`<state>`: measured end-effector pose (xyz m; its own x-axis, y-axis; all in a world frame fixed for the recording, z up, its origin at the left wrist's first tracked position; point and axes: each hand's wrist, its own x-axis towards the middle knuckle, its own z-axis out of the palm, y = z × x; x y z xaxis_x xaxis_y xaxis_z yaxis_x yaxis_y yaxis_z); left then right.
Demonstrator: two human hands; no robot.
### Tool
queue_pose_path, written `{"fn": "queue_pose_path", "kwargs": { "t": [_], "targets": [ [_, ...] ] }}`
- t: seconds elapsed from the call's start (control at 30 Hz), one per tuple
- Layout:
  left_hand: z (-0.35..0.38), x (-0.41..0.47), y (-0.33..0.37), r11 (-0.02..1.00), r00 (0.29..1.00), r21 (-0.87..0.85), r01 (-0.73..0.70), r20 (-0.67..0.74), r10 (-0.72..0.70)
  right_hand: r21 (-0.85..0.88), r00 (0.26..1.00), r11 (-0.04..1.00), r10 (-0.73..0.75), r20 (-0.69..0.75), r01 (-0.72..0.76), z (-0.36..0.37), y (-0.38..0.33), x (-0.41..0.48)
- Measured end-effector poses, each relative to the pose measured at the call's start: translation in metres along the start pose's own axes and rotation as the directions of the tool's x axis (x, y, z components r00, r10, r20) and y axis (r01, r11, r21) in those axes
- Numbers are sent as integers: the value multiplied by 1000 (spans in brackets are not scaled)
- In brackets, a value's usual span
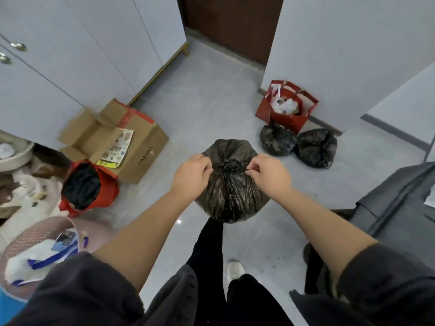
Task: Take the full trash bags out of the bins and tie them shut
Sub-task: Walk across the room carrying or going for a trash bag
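Now my left hand (191, 176) and right hand (268, 175) pinch the knot's thin, slippery tails (230, 165) atop the soft, bulky black trash bag (229, 196).

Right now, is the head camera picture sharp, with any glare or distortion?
Head view: trash bag, left hand and right hand look fairly sharp; the cardboard box is smeared; cabinet lines bow from the wide lens; a glare spot on the floor.

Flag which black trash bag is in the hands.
The big black plastic trash bag at centre: left hand and right hand pinch its knot. Two smaller tied black bags lie untouched on the grey floor.
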<state>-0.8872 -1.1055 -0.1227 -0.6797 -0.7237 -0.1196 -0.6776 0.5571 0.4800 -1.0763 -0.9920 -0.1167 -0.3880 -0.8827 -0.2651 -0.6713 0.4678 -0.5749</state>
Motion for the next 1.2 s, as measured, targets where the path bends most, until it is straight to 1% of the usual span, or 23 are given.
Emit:
{"fn": "queue_pose_path", "kwargs": {
  "t": [0.1,0.27,0.43,0.57,0.77,0.87,0.97,1.07,1.2],
  "targets": [
    [5,72,6,997,993,11,-81,86,80,1,996,997,81,-33,-81,-16,20,42],
    [21,167,24,986,966,28,-165,206,156,-3,975,976,219,-29,-219,-39,59,102],
    [64,252,52,976,942,28,-216,270,201,-3,953,954,299,-48,-300,-60,118,157],
    [120,315,77,973,923,40,-227,327,202,-19,935,935,353,-40,-354,-72,184,201],
    [211,388,113,973,892,54,-226,412,184,-7,905,905,424,25,-424,-79,291,259],
    [271,422,122,967,862,55,-250,468,197,-15,884,885,466,39,-466,-66,352,282],
    [333,451,129,956,816,51,-288,535,218,-39,858,861,508,73,-507,-49,411,297],
    [390,479,137,949,780,23,-313,577,244,-25,840,841,542,17,-541,-35,465,313],
    [450,508,150,952,761,-17,-307,596,256,-24,802,802,597,-20,-597,-23,524,336]
  ]
}}
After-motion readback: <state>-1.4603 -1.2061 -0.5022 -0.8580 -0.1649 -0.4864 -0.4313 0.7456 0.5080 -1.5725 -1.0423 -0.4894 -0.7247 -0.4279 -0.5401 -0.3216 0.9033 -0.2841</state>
